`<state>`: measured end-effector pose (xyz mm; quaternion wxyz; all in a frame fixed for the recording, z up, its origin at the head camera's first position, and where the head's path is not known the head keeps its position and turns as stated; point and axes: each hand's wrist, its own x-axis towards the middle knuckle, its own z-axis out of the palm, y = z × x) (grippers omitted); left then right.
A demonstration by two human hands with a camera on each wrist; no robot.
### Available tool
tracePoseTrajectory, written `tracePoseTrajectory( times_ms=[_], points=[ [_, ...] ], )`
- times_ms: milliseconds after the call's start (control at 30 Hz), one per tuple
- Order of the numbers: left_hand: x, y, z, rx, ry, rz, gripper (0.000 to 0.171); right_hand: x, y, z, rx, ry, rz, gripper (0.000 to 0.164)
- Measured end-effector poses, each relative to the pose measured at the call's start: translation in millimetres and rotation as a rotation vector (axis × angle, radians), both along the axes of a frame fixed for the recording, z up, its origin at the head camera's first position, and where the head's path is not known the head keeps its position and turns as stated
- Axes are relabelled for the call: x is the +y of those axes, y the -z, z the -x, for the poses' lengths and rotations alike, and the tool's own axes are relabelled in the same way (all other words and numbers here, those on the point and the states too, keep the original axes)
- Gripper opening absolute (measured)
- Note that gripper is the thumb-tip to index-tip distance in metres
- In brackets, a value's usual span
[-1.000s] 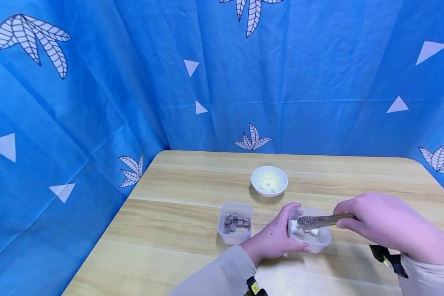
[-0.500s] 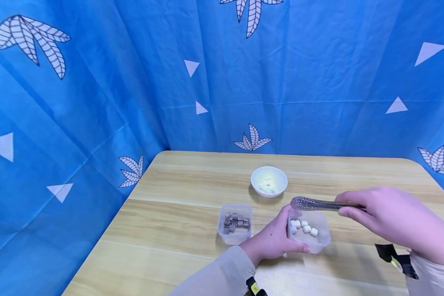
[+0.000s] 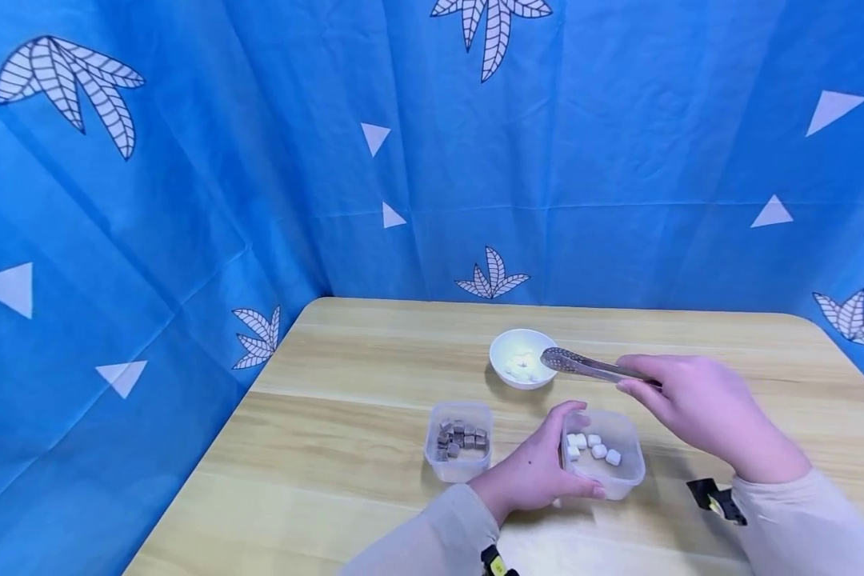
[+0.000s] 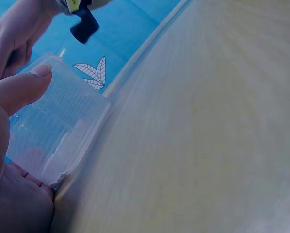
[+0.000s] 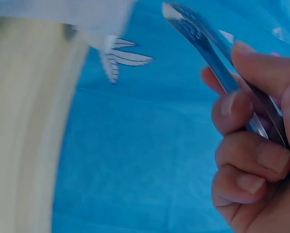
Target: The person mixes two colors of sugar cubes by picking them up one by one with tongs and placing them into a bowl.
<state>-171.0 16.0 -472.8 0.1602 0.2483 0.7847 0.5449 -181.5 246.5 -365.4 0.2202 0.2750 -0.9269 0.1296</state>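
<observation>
With fingers and thumb round its left side, my left hand (image 3: 536, 468) grips a clear plastic container (image 3: 625, 474). Several small white cubes (image 3: 599, 451) lie on its floor, mostly toward the left. My right hand (image 3: 702, 412) holds metal tongs (image 3: 583, 366) with perforated tips, its fingers curled round the arms in the right wrist view. Something white (image 5: 172, 12) shows between the tong tips there. In the head view those tips overlap the right rim of a white bowl (image 3: 500, 354), which has pale white pieces (image 3: 522, 366) inside.
Left of my left hand stands a second clear container (image 3: 468, 468) with several dark brown cubes (image 3: 458, 436). Everything stands on a light wooden table (image 3: 346, 448). A blue patterned curtain (image 3: 619, 160) hangs behind the table and along its left side.
The tongs have risen out of the white-cube container and moved forward and left to the bowl's right rim. My left hand stays on the container.
</observation>
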Motion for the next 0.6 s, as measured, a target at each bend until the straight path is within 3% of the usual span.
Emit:
tracePoseTrajectory(
  times_ms=[333,600],
  points=[
    [0,-0.6,2.6,-0.003,-0.007,0.029,0.102,-7,25.6,18.5,-0.066,0.061,0.049,0.021],
    [0,-0.1,3.1,-0.003,0.002,0.009,0.104,-9,28.5,19.7,-0.132,0.080,0.063,0.024]
  ],
)
